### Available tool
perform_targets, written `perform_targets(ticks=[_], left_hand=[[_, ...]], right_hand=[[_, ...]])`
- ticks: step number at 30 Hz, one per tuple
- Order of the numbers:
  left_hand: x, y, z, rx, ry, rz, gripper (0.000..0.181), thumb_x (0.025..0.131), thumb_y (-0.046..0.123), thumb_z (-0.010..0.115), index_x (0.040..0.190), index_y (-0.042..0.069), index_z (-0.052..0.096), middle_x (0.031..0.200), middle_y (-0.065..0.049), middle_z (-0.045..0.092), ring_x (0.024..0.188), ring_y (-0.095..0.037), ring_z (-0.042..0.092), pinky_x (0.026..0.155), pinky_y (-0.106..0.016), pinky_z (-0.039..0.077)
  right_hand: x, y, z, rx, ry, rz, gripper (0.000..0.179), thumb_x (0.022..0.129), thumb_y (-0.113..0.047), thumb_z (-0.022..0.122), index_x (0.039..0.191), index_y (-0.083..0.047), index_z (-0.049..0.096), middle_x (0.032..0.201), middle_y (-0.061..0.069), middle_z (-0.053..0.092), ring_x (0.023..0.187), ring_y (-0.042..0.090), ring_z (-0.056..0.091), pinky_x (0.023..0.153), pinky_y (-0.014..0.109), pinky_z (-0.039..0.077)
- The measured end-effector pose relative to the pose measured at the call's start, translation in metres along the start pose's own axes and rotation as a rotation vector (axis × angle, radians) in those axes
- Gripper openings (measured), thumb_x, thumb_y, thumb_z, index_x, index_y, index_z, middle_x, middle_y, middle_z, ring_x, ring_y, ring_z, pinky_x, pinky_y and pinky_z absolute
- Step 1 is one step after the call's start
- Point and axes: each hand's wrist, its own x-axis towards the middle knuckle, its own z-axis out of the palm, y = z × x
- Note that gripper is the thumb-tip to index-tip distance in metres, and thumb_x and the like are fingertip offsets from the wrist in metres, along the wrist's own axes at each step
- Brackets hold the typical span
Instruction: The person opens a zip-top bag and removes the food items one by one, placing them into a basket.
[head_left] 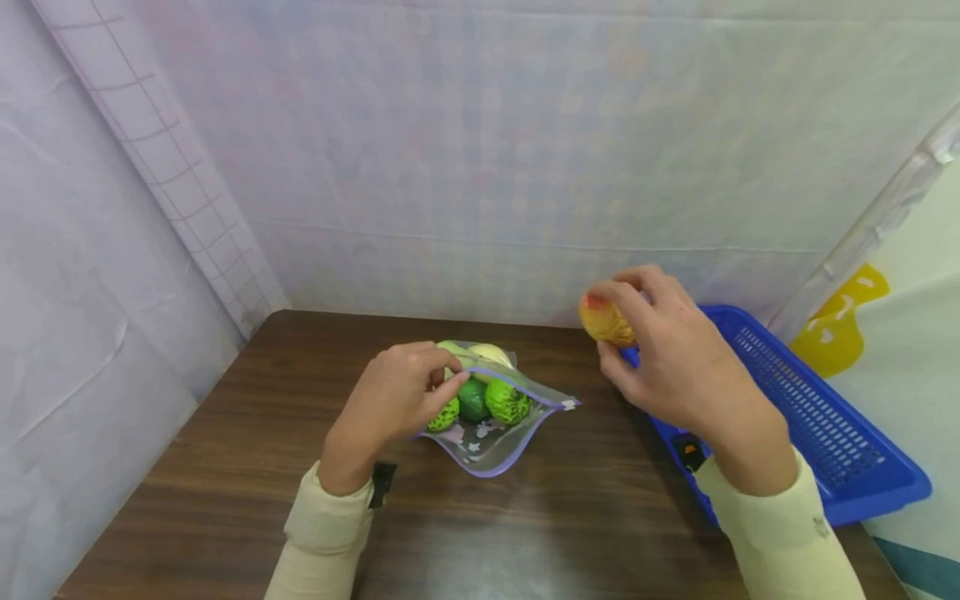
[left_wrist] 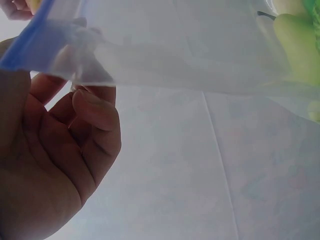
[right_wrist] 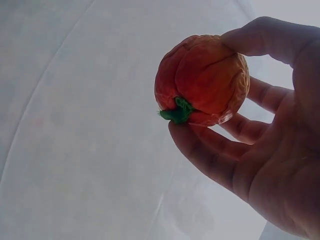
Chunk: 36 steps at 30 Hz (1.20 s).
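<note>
A clear zip bag [head_left: 491, 461] with a purple-blue edge lies on the table, its mouth spread apart. My left hand [head_left: 393, 392] pinches the bag's rim between thumb and fingers. Inside the bag are bright-green textured balls [head_left: 507, 402], a dark green round piece [head_left: 473, 400] and pale green, pear-like fruit [left_wrist: 297, 47] with a stem. To the right, my right hand [head_left: 675, 354] holds a wrinkled red-and-yellow artificial fruit [right_wrist: 200, 80] with a green stem. Thumb and fingertips grip it in the air, apart from the bag, near the basket's left side.
A blue plastic basket [head_left: 847, 442] with slotted walls stands at the table's right side, partly behind the right forearm. White sheeting [head_left: 480, 150] hangs behind the brown wooden table [head_left: 247, 467]. A yellow shape [head_left: 832, 342] shows on the right-hand sheet.
</note>
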Motion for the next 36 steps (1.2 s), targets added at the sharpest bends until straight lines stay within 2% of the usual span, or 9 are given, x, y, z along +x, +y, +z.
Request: perform_targets(ticks=[5,10,15,22,28,32,36], left_hand=[[-0.001,-0.001,0.0,0.0,-0.008,-0.007,0.01,0.088,0.023,0.077,0.086,0.013,0.076,0.065,0.008,0.054,0.055,-0.005,0.043,0.051,-0.023,0.038],[-0.002,-0.002,0.002,0.001,-0.025,-0.009,0.01,0.088,0.024,0.077,0.087,0.013,0.076,0.066,0.008,0.054,0.056,-0.004,0.043,0.051,-0.022,0.038],[-0.001,-0.003,0.004,0.009,-0.012,-0.004,0.009,0.088,0.023,0.076,0.086,0.014,0.076,0.065,0.009,0.054,0.055,-0.004,0.043,0.051,-0.022,0.037],[-0.001,-0.003,0.005,0.01,-0.001,0.008,0.009,0.088,0.023,0.077,0.086,0.014,0.076,0.066,0.008,0.055,0.055,-0.004,0.043,0.051,-0.022,0.038],[-0.002,-0.002,0.002,0.018,0.001,-0.004,0.01,0.088,0.023,0.077,0.087,0.014,0.076,0.066,0.008,0.055,0.056,-0.004,0.044,0.053,-0.023,0.039],[-0.002,-0.002,0.0,0.016,-0.005,-0.015,0.009,0.089,0.023,0.076,0.088,0.014,0.076,0.067,0.008,0.055,0.057,-0.005,0.045,0.052,-0.023,0.039],[-0.002,-0.003,-0.001,0.02,-0.01,-0.02,0.009,0.089,0.023,0.076,0.088,0.014,0.077,0.067,0.008,0.055,0.057,-0.005,0.044,0.053,-0.023,0.039]], right_hand=[[0.007,0.023,-0.003,-0.036,-0.074,0.059,0.05,0.078,-0.012,0.076,0.125,-0.009,0.059,0.119,0.017,0.055,0.105,0.037,0.056,0.084,0.054,0.051],[0.009,0.048,-0.004,-0.06,-0.205,0.168,0.051,0.082,-0.012,0.074,0.129,-0.008,0.056,0.121,0.019,0.053,0.099,0.037,0.056,0.081,0.053,0.051],[0.01,0.076,0.0,-0.093,-0.315,0.246,0.055,0.086,-0.015,0.07,0.137,-0.006,0.05,0.125,0.023,0.049,0.1,0.04,0.054,0.08,0.054,0.049],[0.004,0.12,0.007,-0.116,-0.392,0.339,0.054,0.089,-0.018,0.066,0.137,-0.002,0.048,0.124,0.026,0.049,0.097,0.042,0.055,0.077,0.055,0.048],[-0.005,0.145,0.012,-0.099,-0.444,0.419,0.052,0.09,-0.022,0.066,0.135,-0.001,0.049,0.124,0.029,0.049,0.098,0.043,0.053,0.078,0.057,0.045],[-0.011,0.166,0.027,-0.099,-0.458,0.424,0.054,0.088,-0.023,0.069,0.132,0.002,0.051,0.12,0.031,0.051,0.095,0.045,0.054,0.078,0.057,0.045],[-0.023,0.191,0.053,-0.097,-0.475,0.424,0.054,0.086,-0.023,0.071,0.128,0.005,0.052,0.114,0.033,0.054,0.091,0.044,0.055,0.077,0.057,0.046]])
